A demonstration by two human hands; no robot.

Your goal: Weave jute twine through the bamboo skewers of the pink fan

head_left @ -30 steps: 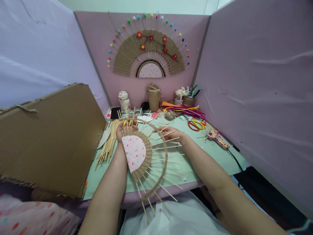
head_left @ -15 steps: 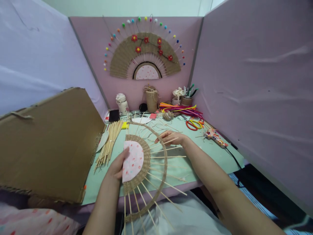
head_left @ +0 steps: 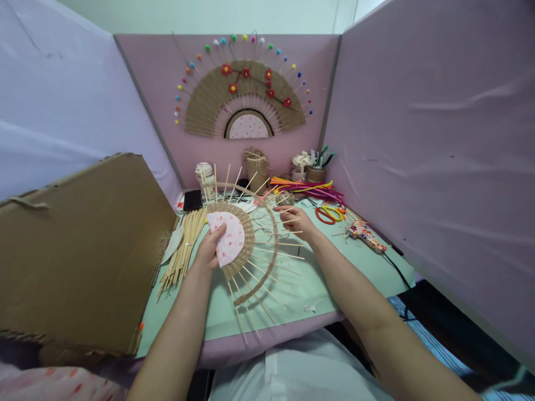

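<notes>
A half-round fan frame [head_left: 248, 234] is tilted above the table. Its pink spotted centre is edged by a woven twine band, with thin sticks radiating out through a second, narrow twine ring. My left hand [head_left: 210, 245] is closed on the straight edge, thumb over the spotted centre. On the far side, my right hand [head_left: 297, 221] is beside the outer ring, among the stick ends. Its fingers are drawn together; what they pinch, if anything, is too small to make out. Loose twine strands [head_left: 262, 223] lie on the table behind the fan.
At left, a cardboard sheet [head_left: 79, 256] leans beside a bundle of sticks [head_left: 184, 250]. A jar [head_left: 204, 177], a twine-wrapped holder [head_left: 256, 171], pipe cleaners [head_left: 303, 188], scissors [head_left: 330, 214] and a glue gun [head_left: 368, 235] line the back and right. A finished fan [head_left: 246, 100] hangs behind.
The fan has been lifted and turned, its lower end now swung away from my lap and over the table. My right hand has moved slightly up along the outer ring.
</notes>
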